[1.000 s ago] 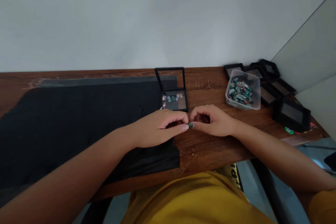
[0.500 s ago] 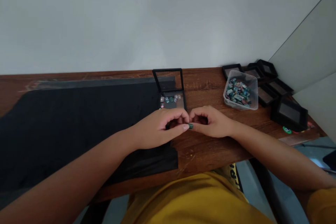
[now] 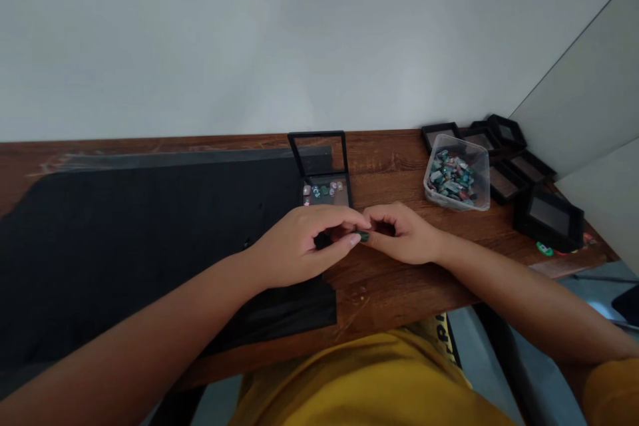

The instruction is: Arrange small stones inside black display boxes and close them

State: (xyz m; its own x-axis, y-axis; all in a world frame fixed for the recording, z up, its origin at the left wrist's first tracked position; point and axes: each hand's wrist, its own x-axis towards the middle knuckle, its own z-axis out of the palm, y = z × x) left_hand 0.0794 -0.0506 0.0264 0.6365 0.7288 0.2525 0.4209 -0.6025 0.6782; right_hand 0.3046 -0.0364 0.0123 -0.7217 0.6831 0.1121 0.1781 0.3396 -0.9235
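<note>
Between my two hands is a small dark green piece [image 3: 364,236], too small to name more exactly. The thumb and fingers of my left hand [image 3: 304,243] pinch it from one side. My right hand [image 3: 407,233] closes on its other side, and the fingertips of both hands meet there. Just beyond them stands a black-framed case [image 3: 348,193] with its see-through lid raised. Several small round pink, pale and green pieces [image 3: 325,190] sit inside its far part. My left hand covers the near part of the case.
A clear plastic tub [image 3: 479,173] of small shiny, multicoloured pieces [image 3: 452,176] stands to the right. Around it lie several black-framed cases [image 3: 549,216]. A black sheet [image 3: 150,226] covers the left side of the wooden table [image 3: 394,296]. A pale wall [image 3: 249,40] rises behind.
My left fingers have shifted slightly right over the green piece, which has turned a little in the pinch. The case and tub stay where they were.
</note>
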